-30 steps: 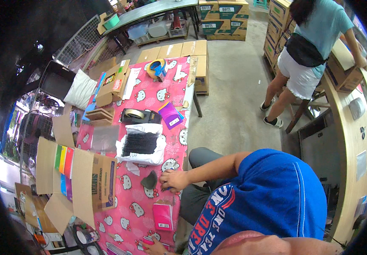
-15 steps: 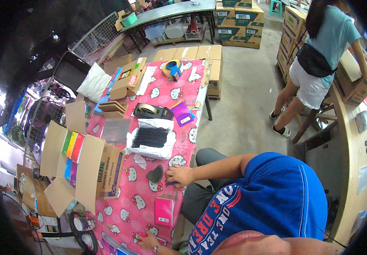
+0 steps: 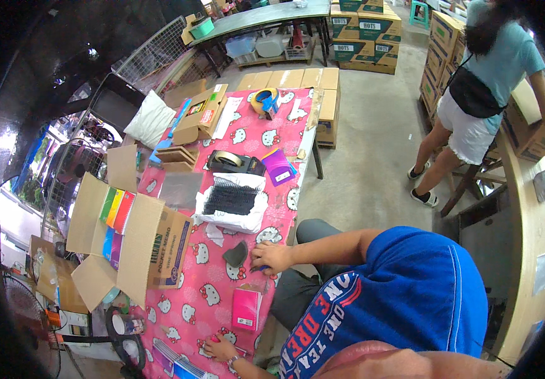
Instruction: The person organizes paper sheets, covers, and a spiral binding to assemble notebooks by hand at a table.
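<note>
At the near edge of the pink patterned table, my right hand (image 3: 271, 258) curls over something small and dark blue that its fingers mostly hide. A dark grey, rounded piece (image 3: 236, 254) lies just left of it. Lower down, my left hand (image 3: 221, 348), with a bracelet or watch at the wrist, rests with its fingers spread on the tabletop. Bright pink shows at a fingertip there, and a spiral edge lies beside the wrist. Between my hands is a pink notebook (image 3: 246, 307). Several notebooks (image 3: 174, 363) are stacked at the bottom edge.
An opened carton (image 3: 170, 249) holds colourful notebooks. Beyond my right hand lie black spiral coils (image 3: 229, 199) on white wrapping, a tape dispenser (image 3: 234, 162), a purple notebook (image 3: 279, 168) and a tape gun (image 3: 265, 103). A person (image 3: 493, 82) stands at the right-hand bench (image 3: 528, 252).
The whole view has shifted slightly, so the table and boxes appear a little further right. Both hands keep nearly the same places on the table. The other person's arm has moved slightly.
</note>
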Available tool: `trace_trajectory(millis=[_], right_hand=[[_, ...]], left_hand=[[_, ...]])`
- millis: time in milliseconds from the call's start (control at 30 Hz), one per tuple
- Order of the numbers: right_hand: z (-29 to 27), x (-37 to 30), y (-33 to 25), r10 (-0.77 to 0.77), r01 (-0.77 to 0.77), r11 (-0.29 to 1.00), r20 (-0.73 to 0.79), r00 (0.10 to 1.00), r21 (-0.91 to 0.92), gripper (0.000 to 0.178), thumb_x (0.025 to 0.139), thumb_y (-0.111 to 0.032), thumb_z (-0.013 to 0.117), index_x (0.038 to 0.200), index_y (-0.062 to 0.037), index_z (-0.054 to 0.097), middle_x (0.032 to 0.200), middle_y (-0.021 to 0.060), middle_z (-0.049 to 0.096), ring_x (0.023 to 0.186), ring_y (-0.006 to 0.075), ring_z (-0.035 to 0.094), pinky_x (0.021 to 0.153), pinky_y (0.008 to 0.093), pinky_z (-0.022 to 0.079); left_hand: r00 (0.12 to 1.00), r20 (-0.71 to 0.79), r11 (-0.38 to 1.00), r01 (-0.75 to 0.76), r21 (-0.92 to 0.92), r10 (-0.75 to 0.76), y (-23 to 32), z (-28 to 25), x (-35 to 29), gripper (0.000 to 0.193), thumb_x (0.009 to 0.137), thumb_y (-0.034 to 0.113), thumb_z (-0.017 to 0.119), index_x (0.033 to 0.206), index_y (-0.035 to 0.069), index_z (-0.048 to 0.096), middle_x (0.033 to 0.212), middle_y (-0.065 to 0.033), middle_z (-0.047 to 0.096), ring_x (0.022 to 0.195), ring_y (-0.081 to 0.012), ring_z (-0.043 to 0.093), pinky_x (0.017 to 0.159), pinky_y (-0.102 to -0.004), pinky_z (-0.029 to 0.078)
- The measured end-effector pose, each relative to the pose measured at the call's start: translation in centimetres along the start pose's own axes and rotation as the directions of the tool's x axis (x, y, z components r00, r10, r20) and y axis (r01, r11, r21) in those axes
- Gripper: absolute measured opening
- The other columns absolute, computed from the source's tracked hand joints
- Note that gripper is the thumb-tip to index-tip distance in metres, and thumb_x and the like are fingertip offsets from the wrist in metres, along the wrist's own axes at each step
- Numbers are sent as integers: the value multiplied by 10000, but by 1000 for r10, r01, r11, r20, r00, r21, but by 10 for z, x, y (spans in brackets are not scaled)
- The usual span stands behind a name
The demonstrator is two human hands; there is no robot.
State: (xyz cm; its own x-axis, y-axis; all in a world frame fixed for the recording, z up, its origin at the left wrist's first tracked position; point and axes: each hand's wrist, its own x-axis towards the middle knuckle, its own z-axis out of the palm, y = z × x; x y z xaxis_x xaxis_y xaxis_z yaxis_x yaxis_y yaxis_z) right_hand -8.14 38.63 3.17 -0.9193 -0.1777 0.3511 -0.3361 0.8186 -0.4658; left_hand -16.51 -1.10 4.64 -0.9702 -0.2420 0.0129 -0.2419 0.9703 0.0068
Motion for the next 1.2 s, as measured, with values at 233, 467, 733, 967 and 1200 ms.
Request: trace_trajectory(millis=[233, 467, 733, 967, 1200], right_hand=[[-5, 3, -3, -3, 3, 1000, 42, 999, -3, 491, 700, -302, 704, 1170, -177, 635, 1120, 95, 511, 1112, 296, 473, 947, 452, 368], [-8, 13, 4, -54, 64, 995, 139, 989, -71, 470, 705, -265, 711, 1159, -157, 652, 1078, 100, 548, 1064, 293, 520, 902, 440, 427], [-80, 75, 13, -50, 27, 945, -63, 997, -327, 209, 689, -187, 661, 864, -73, 651, 842, 117, 604, 802, 351, 575, 840, 500, 416], [-113, 142, 70, 267, -314, 900, -188, 945, -301, 394, 880, -250, 615, 1176, 11, 606, 1115, 267, 618, 1012, 433, 607, 896, 470, 484], [-97, 150, 100, 254, -298, 915, -185, 949, -272, 358, 883, -253, 601, 1173, -43, 613, 1052, 264, 638, 926, 434, 639, 832, 494, 511]], left_hand=[[993, -112, 999, -34, -42, 29, -17, 4, 3, 460, 839, 435, 624, 1149, 97, 585, 1287, -151, 533, 1242, -342, 455, 978, -598, 386], [908, -190, 902, -403, -156, 373, -41, 12, 21, 600, 862, 485, 613, 1296, 74, 560, 1368, -206, 506, 1302, -391, 425, 1099, -541, 282], [988, -38, 945, -157, -286, 153, -65, -8, -41, 1065, 694, 519, 776, 1481, 28, 253, 1446, -315, 351, 1335, -462, 347, 1117, -499, 299], [996, 92, 965, 38, -259, -14, -44, -21, -65, 1088, 686, 556, 761, 1499, 61, 235, 1425, -320, 373, 1305, -463, 389, 1071, -506, 350], [997, 75, 988, 44, -146, -33, -40, -14, -72, 983, 735, 612, 682, 1489, 106, 308, 1446, -305, 358, 1285, -472, 405, 1053, -539, 349]])
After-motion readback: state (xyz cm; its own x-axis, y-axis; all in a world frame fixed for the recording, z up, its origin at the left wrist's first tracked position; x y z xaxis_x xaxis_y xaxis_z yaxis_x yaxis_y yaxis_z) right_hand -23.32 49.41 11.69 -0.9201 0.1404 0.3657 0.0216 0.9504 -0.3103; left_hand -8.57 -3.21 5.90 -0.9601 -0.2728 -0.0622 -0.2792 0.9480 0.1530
